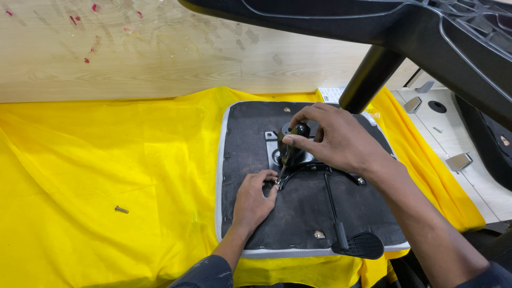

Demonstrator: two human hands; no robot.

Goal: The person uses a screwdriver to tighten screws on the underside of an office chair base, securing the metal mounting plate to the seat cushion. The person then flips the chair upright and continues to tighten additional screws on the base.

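Observation:
An upturned chair seat (250, 138) with black fabric underside and white edging lies on a yellow cloth (106, 170). A metal mechanism plate (272, 146) with a black lever and paddle handle (358, 245) is mounted on it. My right hand (333, 140) grips a screwdriver (289, 151) by its black handle, tip pointing down at the plate's front edge. My left hand (254, 200) rests on the seat, fingertips pinched at the screwdriver tip, steadying a small screw there.
A loose screw (121, 209) lies on the yellow cloth to the left. A black chair base with column (370, 77) overhangs the top right. Metal brackets (460, 161) sit on the light floor at right. A wooden panel (160, 53) stands behind.

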